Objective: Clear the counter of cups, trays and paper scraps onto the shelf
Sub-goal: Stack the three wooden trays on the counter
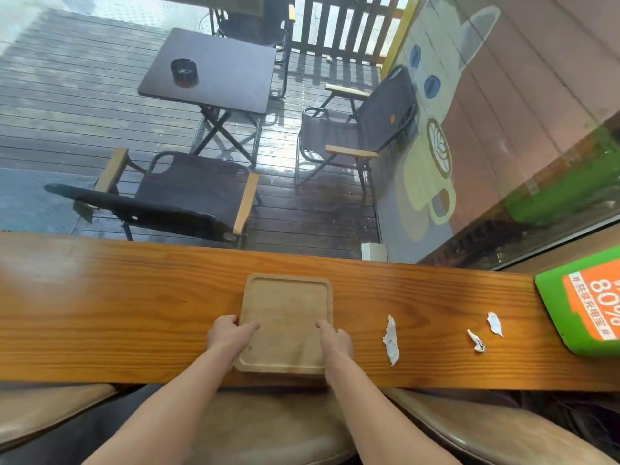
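Note:
A pale wooden tray (pixel 287 307) lies flat in the middle of the long wooden counter (pixel 134 297), with nothing on it. My left hand (pixel 229 335) grips the tray's left edge, thumb lying on its inner surface. My right hand (pixel 335 338) grips the right edge the same way. Three crumpled white paper scraps lie to the right on the counter: a long one (pixel 391 340), a small one (pixel 476 340) and another (pixel 495 323) a little farther back.
A green and orange device (pixel 583 303) sits at the counter's right end. Brown round stool seats (pixel 268 427) stand below the near edge. Beyond the glass are a dark folding table (pixel 214 68) with an ashtray and two folding chairs.

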Action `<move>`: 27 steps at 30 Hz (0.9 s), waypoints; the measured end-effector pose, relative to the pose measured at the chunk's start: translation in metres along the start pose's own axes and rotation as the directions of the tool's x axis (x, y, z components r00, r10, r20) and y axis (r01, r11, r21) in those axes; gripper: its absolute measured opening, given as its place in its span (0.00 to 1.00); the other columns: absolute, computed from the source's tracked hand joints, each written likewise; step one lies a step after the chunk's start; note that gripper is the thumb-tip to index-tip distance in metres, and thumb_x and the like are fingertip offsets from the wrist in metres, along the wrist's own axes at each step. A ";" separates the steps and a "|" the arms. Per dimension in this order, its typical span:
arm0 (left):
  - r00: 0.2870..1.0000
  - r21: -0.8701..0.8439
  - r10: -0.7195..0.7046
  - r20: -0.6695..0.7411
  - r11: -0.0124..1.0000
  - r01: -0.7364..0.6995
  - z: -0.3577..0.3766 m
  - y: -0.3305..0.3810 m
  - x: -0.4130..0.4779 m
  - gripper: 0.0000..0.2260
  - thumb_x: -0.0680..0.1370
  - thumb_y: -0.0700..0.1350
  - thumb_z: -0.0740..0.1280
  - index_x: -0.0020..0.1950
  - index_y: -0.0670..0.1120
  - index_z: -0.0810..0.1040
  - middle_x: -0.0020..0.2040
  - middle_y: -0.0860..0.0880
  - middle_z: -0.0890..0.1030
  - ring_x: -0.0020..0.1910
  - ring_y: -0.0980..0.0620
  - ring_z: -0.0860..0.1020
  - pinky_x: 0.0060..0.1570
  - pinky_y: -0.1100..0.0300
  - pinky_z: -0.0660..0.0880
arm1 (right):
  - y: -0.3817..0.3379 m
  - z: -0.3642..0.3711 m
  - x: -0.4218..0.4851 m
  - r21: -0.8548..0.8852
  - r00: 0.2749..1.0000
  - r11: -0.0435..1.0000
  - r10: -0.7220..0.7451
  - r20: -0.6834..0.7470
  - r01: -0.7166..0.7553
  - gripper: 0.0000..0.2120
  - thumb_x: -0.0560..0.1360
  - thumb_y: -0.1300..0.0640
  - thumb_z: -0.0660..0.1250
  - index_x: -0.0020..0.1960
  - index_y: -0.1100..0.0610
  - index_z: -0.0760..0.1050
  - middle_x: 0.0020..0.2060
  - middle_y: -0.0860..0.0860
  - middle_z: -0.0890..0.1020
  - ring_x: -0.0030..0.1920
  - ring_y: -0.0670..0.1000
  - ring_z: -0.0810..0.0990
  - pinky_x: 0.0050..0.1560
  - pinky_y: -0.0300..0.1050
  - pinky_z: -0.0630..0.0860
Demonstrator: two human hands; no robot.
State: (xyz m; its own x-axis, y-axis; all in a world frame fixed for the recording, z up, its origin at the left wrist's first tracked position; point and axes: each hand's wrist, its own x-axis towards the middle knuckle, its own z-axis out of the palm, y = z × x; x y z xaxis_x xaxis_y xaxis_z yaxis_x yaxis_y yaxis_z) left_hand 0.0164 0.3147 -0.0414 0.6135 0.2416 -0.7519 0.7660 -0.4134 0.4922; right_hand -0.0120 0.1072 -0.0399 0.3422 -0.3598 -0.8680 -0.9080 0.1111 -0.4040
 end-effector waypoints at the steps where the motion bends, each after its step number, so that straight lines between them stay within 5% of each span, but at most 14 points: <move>1: 0.999 -0.071 -0.043 0.016 0.997 0.044 -0.002 0.000 0.004 0.32 0.74 0.54 0.74 0.73 0.41 0.70 0.65 0.42 0.79 0.58 0.44 0.79 0.55 0.51 0.79 | 0.000 -0.004 0.003 0.031 1.000 0.999 0.026 0.011 -0.026 0.40 0.74 0.43 0.70 0.79 0.58 0.58 0.73 0.57 0.68 0.70 0.61 0.69 0.67 0.57 0.69; 3: 0.988 -0.232 -0.115 0.106 0.963 0.137 -0.006 -0.002 0.013 0.37 0.73 0.54 0.76 0.76 0.40 0.66 0.68 0.39 0.77 0.64 0.39 0.77 0.63 0.43 0.76 | -0.001 -0.008 0.008 0.083 0.995 0.994 0.064 0.071 -0.070 0.43 0.72 0.43 0.73 0.78 0.59 0.58 0.67 0.58 0.73 0.63 0.60 0.73 0.58 0.55 0.71; 7: 0.941 -0.265 -0.165 0.295 0.932 0.247 -0.006 -0.005 0.013 0.39 0.70 0.53 0.79 0.73 0.38 0.67 0.62 0.39 0.79 0.58 0.38 0.80 0.59 0.40 0.78 | 0.004 -0.006 0.010 -0.015 0.991 0.999 0.032 0.129 -0.031 0.45 0.68 0.41 0.78 0.74 0.62 0.62 0.62 0.57 0.76 0.57 0.57 0.76 0.53 0.53 0.72; 11: 0.918 -0.287 -0.135 0.373 0.924 0.252 -0.005 -0.007 0.007 0.38 0.68 0.52 0.80 0.72 0.41 0.66 0.60 0.39 0.79 0.56 0.38 0.80 0.56 0.38 0.79 | 0.003 -0.015 0.003 -0.026 0.987 1.000 -0.009 0.161 0.013 0.48 0.67 0.40 0.78 0.76 0.60 0.59 0.66 0.56 0.74 0.57 0.55 0.73 0.56 0.52 0.71; 15: 0.884 -0.463 0.031 0.466 0.860 0.213 -0.011 0.011 -0.009 0.25 0.76 0.58 0.68 0.66 0.44 0.76 0.55 0.39 0.85 0.56 0.36 0.82 0.58 0.40 0.77 | -0.009 -0.025 -0.007 0.009 0.979 0.998 -0.064 0.195 0.064 0.45 0.66 0.41 0.79 0.72 0.60 0.65 0.64 0.56 0.77 0.63 0.59 0.76 0.66 0.60 0.72; 20: 0.867 -0.533 0.227 0.443 0.845 0.051 -0.030 0.052 -0.039 0.27 0.81 0.65 0.54 0.65 0.45 0.78 0.59 0.40 0.83 0.61 0.37 0.80 0.65 0.38 0.73 | -0.042 -0.043 -0.048 0.040 0.953 0.986 -0.167 0.254 0.162 0.35 0.68 0.44 0.79 0.68 0.61 0.72 0.62 0.58 0.80 0.62 0.61 0.78 0.67 0.63 0.72; 27: 0.909 -0.410 0.315 0.274 0.893 -0.186 -0.051 0.108 -0.067 0.29 0.82 0.62 0.54 0.69 0.40 0.73 0.62 0.39 0.80 0.61 0.38 0.78 0.65 0.38 0.73 | -0.084 -0.061 -0.093 0.147 0.914 0.952 -0.300 0.272 0.269 0.23 0.74 0.48 0.74 0.63 0.59 0.77 0.55 0.56 0.85 0.56 0.59 0.83 0.61 0.60 0.77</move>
State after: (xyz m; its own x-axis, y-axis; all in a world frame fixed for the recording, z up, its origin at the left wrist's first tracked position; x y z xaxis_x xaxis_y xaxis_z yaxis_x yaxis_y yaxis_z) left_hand 0.0682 0.2984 0.0845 0.7463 -0.1513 -0.6482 0.6484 -0.0547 0.7593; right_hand 0.0178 0.0746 0.0927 0.6513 -0.1106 -0.7507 -0.7366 0.1454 -0.6605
